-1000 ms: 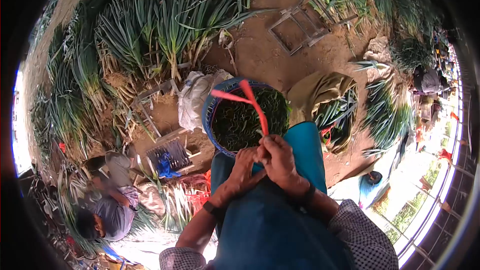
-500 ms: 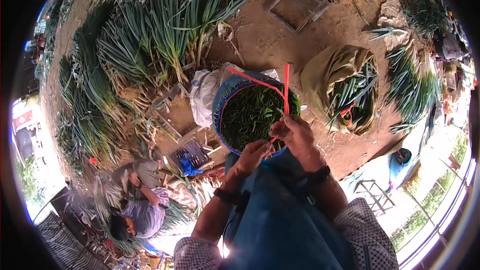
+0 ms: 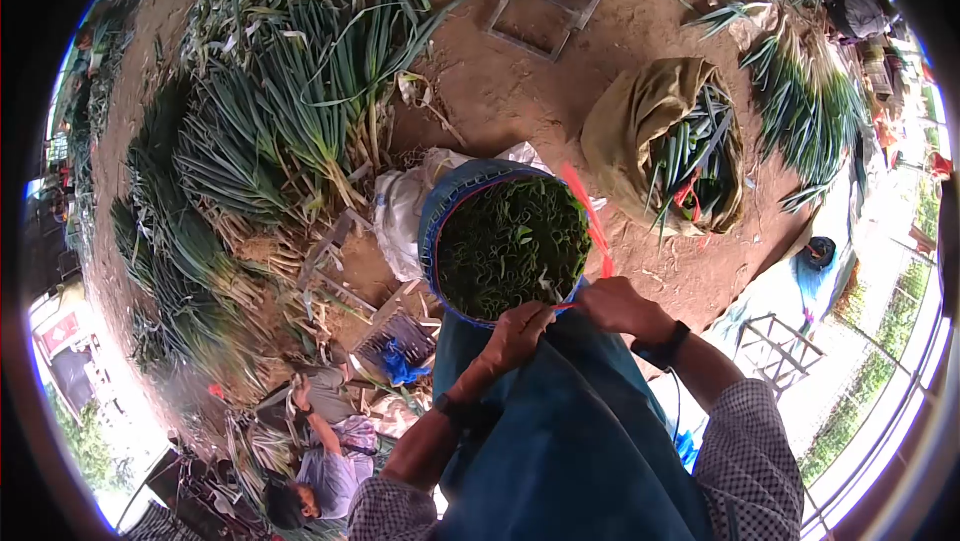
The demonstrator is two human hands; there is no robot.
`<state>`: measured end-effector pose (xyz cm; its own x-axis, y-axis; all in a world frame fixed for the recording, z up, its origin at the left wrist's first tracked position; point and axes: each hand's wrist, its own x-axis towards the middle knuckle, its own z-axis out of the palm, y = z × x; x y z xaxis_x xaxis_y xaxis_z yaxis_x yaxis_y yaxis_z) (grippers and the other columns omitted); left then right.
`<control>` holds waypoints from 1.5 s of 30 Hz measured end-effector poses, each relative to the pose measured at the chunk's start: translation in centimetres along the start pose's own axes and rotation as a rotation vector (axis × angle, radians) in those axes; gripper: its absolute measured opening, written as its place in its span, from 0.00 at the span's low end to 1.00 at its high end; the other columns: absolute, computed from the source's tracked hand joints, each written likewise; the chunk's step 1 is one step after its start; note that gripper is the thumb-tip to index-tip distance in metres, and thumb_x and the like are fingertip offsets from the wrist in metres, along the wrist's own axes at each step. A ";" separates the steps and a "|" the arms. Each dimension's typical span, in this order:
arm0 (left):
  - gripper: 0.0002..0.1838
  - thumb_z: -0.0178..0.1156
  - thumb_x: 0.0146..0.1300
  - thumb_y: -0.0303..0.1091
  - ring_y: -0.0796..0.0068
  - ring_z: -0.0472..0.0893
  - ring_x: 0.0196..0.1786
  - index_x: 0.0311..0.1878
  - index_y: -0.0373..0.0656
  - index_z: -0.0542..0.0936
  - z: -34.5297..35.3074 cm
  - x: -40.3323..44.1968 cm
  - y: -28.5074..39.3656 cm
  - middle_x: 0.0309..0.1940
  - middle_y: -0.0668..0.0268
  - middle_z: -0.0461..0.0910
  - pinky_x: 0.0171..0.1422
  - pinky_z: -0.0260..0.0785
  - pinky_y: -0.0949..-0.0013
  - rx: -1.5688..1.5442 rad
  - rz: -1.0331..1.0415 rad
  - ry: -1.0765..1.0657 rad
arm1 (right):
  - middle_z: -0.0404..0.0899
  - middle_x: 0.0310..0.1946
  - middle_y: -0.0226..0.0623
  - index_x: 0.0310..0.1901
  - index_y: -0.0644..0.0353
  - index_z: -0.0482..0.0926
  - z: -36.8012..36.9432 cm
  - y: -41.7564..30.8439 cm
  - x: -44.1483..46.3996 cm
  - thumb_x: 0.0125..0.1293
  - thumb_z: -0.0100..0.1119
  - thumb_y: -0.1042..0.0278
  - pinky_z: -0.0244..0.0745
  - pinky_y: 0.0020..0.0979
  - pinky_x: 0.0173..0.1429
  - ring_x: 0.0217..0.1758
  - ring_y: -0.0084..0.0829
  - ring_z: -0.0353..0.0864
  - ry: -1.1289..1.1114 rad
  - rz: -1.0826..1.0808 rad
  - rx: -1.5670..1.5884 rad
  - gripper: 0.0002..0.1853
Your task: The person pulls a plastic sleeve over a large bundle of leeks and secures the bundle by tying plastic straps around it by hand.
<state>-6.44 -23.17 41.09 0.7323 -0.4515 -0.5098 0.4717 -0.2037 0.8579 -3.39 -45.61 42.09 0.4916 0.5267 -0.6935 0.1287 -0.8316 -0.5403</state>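
Observation:
Over the near rim of a round blue container, both hands hold a red strip. My left hand is closed on one part of it at the lower rim. To its right, my right hand is closed on the strip too, with a short length stretched between the hands. The loose end sticks up past the container's right side. Dark green leafy stuff fills the container. Something small and whitish lies by the rim just above my hands.
Piles of long green onions cover the left. An olive sack of greens stands at the right, near another onion pile. A metal frame lies beyond. A person sits lower left; a white sack touches the container.
My hands have moved apart, drawing the red strip taut between them. Its raised end now leans to the right of the container. The view has shifted.

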 end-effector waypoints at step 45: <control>0.19 0.67 0.60 0.49 0.63 0.79 0.32 0.34 0.38 0.83 -7.4 25.5 5.9 0.28 0.56 0.81 0.39 0.70 0.62 1.043 0.080 -0.643 | 0.81 0.45 0.41 0.53 0.65 0.76 6.3 -13.4 -3.6 0.75 0.47 0.67 0.73 0.32 0.57 0.51 0.30 0.80 0.524 -0.176 1.423 0.14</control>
<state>18.62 -29.40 32.66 0.2264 -0.7804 -0.5829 -0.3987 -0.6202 0.6755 -12.29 -35.30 48.84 0.8384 0.2237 -0.4971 -0.5422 0.2491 -0.8025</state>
